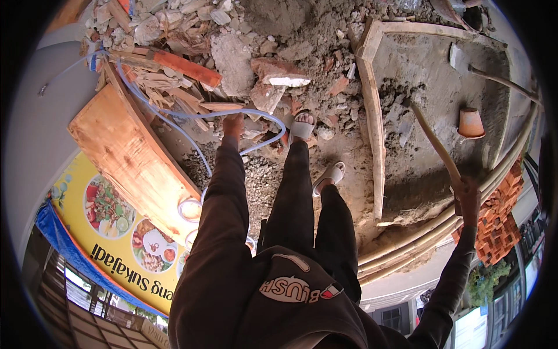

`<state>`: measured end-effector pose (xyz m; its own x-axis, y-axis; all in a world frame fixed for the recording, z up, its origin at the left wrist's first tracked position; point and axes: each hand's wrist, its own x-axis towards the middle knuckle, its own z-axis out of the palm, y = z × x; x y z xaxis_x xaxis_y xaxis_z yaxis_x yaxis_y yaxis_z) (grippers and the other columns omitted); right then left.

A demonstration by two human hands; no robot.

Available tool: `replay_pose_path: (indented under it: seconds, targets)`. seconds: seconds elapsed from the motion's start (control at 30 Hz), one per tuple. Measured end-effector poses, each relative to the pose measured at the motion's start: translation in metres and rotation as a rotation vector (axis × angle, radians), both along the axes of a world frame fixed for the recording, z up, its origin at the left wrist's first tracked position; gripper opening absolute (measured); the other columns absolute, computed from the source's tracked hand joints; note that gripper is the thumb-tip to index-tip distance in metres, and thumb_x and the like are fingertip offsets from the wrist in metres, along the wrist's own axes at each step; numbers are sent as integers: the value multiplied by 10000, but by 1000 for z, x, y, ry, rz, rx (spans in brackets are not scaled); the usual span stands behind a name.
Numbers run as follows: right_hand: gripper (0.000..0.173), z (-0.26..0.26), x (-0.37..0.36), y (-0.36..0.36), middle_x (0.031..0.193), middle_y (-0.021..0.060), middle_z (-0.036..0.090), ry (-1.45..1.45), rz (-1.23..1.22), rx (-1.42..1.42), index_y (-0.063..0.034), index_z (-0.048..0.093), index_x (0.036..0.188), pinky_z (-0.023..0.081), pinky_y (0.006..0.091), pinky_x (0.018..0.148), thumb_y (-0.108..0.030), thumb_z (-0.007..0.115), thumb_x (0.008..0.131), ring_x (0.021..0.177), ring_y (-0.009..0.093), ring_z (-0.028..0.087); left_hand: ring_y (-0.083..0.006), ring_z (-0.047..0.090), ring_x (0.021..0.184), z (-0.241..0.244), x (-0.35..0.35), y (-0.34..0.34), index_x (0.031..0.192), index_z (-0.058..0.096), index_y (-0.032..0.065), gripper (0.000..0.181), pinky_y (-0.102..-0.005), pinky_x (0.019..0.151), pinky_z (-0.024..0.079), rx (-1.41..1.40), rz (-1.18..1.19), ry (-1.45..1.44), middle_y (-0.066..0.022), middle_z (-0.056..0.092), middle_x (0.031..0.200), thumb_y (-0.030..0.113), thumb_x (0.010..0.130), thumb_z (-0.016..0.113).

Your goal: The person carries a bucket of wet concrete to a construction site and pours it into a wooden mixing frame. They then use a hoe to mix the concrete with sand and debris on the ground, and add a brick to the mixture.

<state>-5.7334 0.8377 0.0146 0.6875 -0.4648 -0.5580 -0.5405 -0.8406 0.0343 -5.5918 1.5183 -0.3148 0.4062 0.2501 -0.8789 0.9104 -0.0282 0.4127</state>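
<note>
My left hand (233, 125) is closed on a loop of clear plastic hose (272, 120), held out over the rubble. From there the hose trails past the timber board and down beside my sleeve. My right hand (467, 196) is wrapped around the wooden handle (433, 135) of a long tool. The far end of that handle meets a heap of wet mortar (394, 102), and the tool's head cannot be made out. The mortar lies inside a shallow mixing bed framed by wooden planks (371, 126).
An orange bucket (471, 123) and a second tool handle (501, 80) are in the bed. Bamboo poles (409, 251) run along its near side, by stacked red bricks (497, 218). Broken concrete (233, 65) lies ahead. A wooden board (130, 152) and gravel (261, 183) are at left.
</note>
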Motion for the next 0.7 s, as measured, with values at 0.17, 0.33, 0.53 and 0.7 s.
replay_pose_path:
  seconds: [0.17, 0.33, 0.53, 0.7]
  targets:
    - [328, -3, 1, -3, 896, 144, 636, 102, -90, -10, -125, 641, 1095, 481, 409, 681, -186, 697, 778, 778, 282, 619, -248, 603, 863, -20, 13, -11, 1138, 584, 88, 360, -431, 753, 506, 46, -78, -66, -83, 611, 995, 298, 855, 653]
    - [315, -1, -1, -6, 897, 154, 643, 51, -89, 32, -104, 623, 1089, 487, 405, 679, -176, 680, 789, 780, 282, 629, -256, 633, 925, -47, 2, -32, 1096, 611, -65, 441, -329, 822, 482, 128, -286, -249, -198, 657, 1045, 213, 768, 710]
    - [285, 8, 19, 18, 847, 155, 656, 83, -148, 15, -92, 634, 1078, 493, 397, 674, -155, 673, 803, 776, 283, 647, -419, 465, 1188, -24, 11, -87, 1338, 367, -37, 856, -440, 970, 420, 524, -975, -318, -258, 444, 1306, 231, 651, 802]
    - [234, 4, 8, 4, 832, 157, 661, 33, -29, 15, -81, 649, 1045, 489, 384, 626, -153, 663, 823, 758, 254, 659, -410, 324, 1310, -48, 25, -111, 1430, 156, -24, 1127, -507, 1037, 347, 678, -959, -292, -234, 283, 1435, 281, 596, 850]
